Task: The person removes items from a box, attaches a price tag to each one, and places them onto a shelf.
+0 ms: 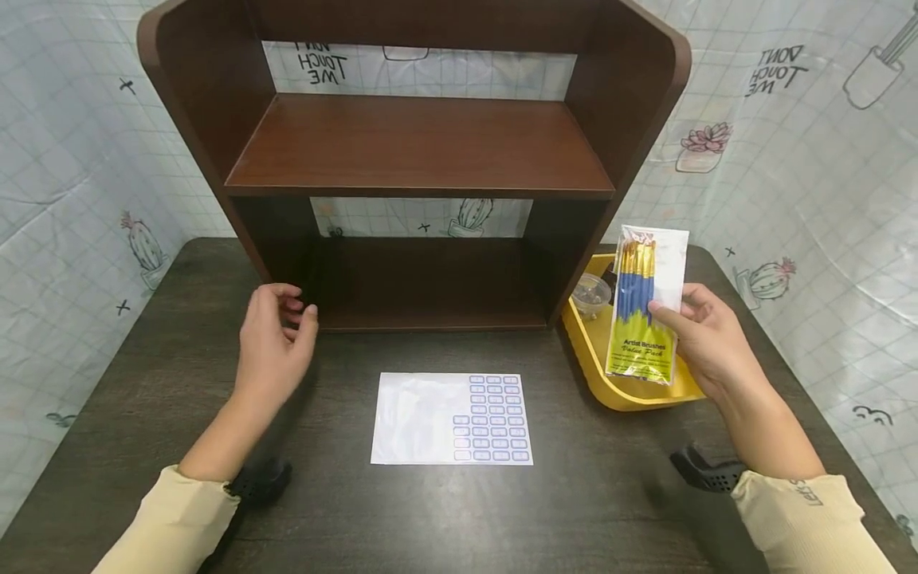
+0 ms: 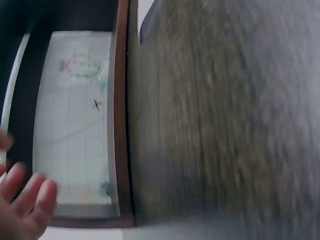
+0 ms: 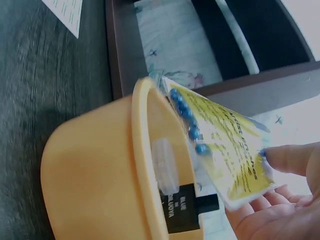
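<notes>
My right hand [image 1: 717, 343] pinches a pack of artist brushes [image 1: 645, 311] between thumb and fingers, above a yellow bin [image 1: 606, 383]. Blue handles and gold ferrules show through the clear front. The right wrist view shows the pack [image 3: 230, 145] tilted, with its yellow printed face toward the camera. A round clear plastic container [image 1: 591, 293] lies inside the bin, and beside it a black box with white lettering [image 3: 180, 210]. My left hand [image 1: 276, 343], fingers loosely bent and holding nothing, is by the lower left front of a dark brown shelf [image 1: 419, 147].
On the table [image 1: 459, 526], in front of the shelf, lies a white sheet of labels [image 1: 416, 418] with blue-outlined stickers on its right side. The shelf has two levels and open gaps at its back. A patterned white sheet [image 1: 72, 159] hangs around the table.
</notes>
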Available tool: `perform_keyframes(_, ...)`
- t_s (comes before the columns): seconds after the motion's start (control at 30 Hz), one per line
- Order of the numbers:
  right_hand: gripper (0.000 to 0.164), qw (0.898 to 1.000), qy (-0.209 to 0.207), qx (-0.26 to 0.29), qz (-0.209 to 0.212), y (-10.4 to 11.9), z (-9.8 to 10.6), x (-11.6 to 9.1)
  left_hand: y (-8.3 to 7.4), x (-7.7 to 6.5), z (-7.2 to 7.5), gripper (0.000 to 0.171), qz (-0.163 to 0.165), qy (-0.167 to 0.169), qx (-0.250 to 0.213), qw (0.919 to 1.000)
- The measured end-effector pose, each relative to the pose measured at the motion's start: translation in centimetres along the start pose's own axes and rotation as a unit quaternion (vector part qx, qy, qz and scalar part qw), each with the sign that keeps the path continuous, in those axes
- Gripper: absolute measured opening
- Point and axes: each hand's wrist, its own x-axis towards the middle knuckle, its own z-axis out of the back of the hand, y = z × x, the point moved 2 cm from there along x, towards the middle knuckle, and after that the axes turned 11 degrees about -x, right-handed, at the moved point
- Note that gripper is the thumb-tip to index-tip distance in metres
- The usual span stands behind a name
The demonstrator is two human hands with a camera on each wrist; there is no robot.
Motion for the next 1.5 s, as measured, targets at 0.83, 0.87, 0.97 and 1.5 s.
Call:
perform_keyframes(0.83, 0.040, 0.990, 0.083, 0.045, 0.101, 2.0, -7.1, -6.2, -4.3, -2.3, -10.2, 0.062, -0.056, 0.418, 0.179, 0.8889)
perform_keyframes(0.87, 0.039, 0.991, 0.090, 0.037, 0.096, 1.9, -7.5, -6.3, -4.3, -2.3, -10.3, 0.063, -0.049, 0.418, 0.178, 0.8892)
perform_keyframes(0.97, 0.036, 0.990, 0.111, 0.015, 0.081, 1.6, -8.8, -6.7, -4.2, -2.2, -10.5, 0.060, -0.021, 0.416, 0.166, 0.8936)
perform_keyframes(1.5, 0.048, 0.988, 0.150, -0.033, 0.030, -0.5, -12.7, -7.6, -3.7, -1.8, -10.6, 0.052, 0.045, 0.407, 0.147, 0.9004)
